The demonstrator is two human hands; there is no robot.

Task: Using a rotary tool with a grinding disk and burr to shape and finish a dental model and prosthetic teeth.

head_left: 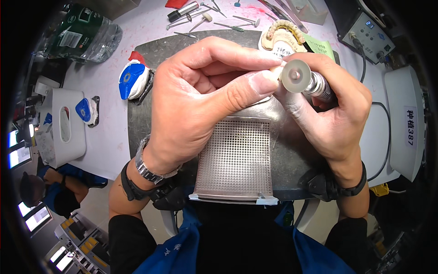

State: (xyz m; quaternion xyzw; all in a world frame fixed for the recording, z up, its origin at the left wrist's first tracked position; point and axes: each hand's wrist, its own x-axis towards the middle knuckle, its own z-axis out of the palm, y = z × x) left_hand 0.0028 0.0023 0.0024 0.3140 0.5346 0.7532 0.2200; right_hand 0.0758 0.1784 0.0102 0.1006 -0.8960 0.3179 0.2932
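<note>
**Bench station: two hands, small workpiece and disc tool**

1. Perforated metal grille (235, 160), square holes, taped along its near edge; set in the dark work mat (141, 123) directly before the person.
2. Left hand (200, 96), metal watch and dark strap at the wrist. Thumb and forefinger closed tight on a small pale piece (275, 72), only its tip showing between the fingertips, held above the far edge of the grille.
3. Right hand (333, 114), dark strap at the wrist. Fingers wrapped fully around a metal handpiece (319, 86); its round flat disc (295, 76) faces the camera and sits against the small pale piece.
4. Dental cast (284, 36), cream with a row of teeth, just beyond the hands at the mat's far edge, partly hidden by them.
5. Two blue-and-white casts (132, 81) (86, 110) on the white table, left of the mat.
6. White box (61, 125), far left.
7. Loose hand tools and burs (200, 18), far side of the table.
8. Control unit (369, 32) with cable, far right; a white housing (404, 118) sits nearer on the same side.
</note>
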